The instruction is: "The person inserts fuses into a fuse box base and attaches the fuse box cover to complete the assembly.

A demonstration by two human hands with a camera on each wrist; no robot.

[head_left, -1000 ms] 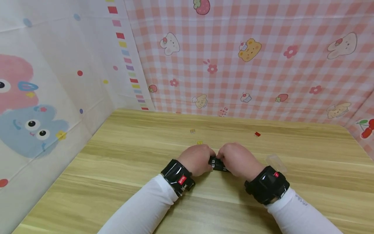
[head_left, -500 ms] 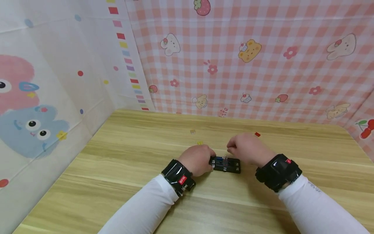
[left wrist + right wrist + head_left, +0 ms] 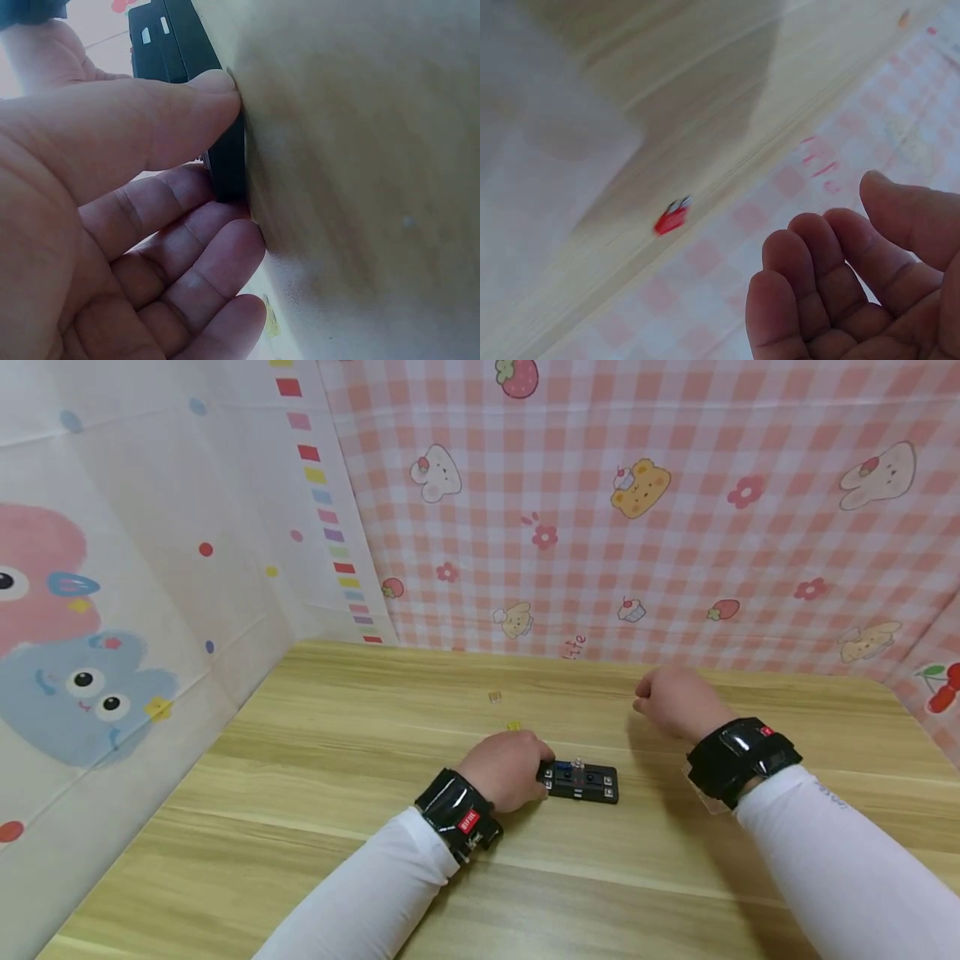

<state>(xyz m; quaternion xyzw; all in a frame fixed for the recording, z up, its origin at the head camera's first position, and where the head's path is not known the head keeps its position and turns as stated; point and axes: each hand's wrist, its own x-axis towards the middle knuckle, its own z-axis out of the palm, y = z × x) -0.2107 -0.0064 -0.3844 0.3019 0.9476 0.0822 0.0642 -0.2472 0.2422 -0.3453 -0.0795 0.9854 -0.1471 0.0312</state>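
Note:
A black fuse block (image 3: 588,782) with metal terminals lies on the wooden table, a small blue piece showing near its back edge. My left hand (image 3: 506,770) pinches its left end; in the left wrist view the thumb lies on one side of the block (image 3: 232,161) and fingers on the other. To the back right, my right hand (image 3: 686,702) hovers over the table, fingers loosely bent and nothing between them. The right wrist view has a red blade fuse (image 3: 672,217) with metal prongs near that hand; the hand hides it in the head view.
Behind the left hand lie a yellow fuse (image 3: 513,726) and a clear fuse (image 3: 495,697). A transparent plastic cover (image 3: 705,797) is partly hidden under the right wrist. A pink checked cloth (image 3: 570,568) hangs behind the table's back edge.
My right hand has left the fuse block and moved back and right, over where the red fuse lay. The blue piece in the block has come into view. The left hand keeps its hold.

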